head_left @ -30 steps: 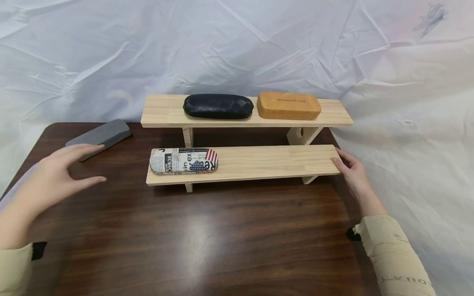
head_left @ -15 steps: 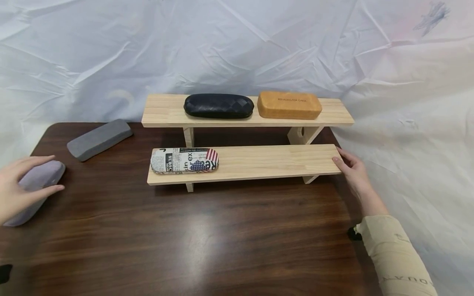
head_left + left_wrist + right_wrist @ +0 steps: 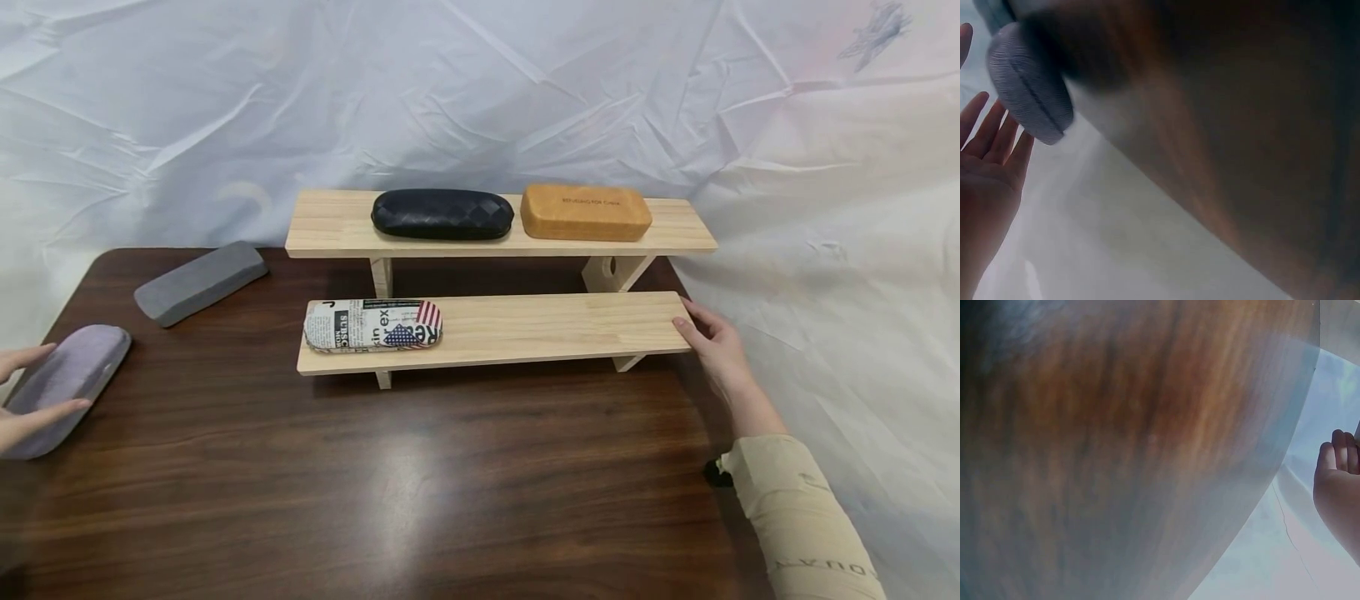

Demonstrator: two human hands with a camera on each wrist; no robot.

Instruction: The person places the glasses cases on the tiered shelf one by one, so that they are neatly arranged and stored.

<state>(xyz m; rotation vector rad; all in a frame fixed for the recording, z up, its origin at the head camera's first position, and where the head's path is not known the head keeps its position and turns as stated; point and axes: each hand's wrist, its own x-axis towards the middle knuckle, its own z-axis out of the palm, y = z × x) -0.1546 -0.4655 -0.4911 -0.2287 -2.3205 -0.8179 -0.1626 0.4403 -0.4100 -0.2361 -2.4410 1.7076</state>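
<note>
At the left edge of the head view, my left hand (image 3: 18, 429) spreads thumb and fingers around a lavender glasses case (image 3: 73, 375) lying on the table. Its fingers look nearly straight beside the case (image 3: 1029, 84) in the left wrist view. My right hand (image 3: 718, 358) grips the right end of the lower board of a two-tier wooden shelf (image 3: 540, 327), thumb on top. A newsprint-patterned glasses case (image 3: 371, 325) lies at that board's left end. The upper board carries a black glasses case (image 3: 442, 214) and a tan glasses case (image 3: 585, 212).
A grey glasses case (image 3: 201, 283) lies slantwise at the table's back left, beside the shelf. The dark wooden table (image 3: 375, 483) extends in front of the shelf. White crumpled sheeting (image 3: 480, 92) hangs behind and along the right side.
My left hand has moved left and down, away from near the grey case to the lavender one, which has come into fuller view. The right hand stays on the shelf's end.
</note>
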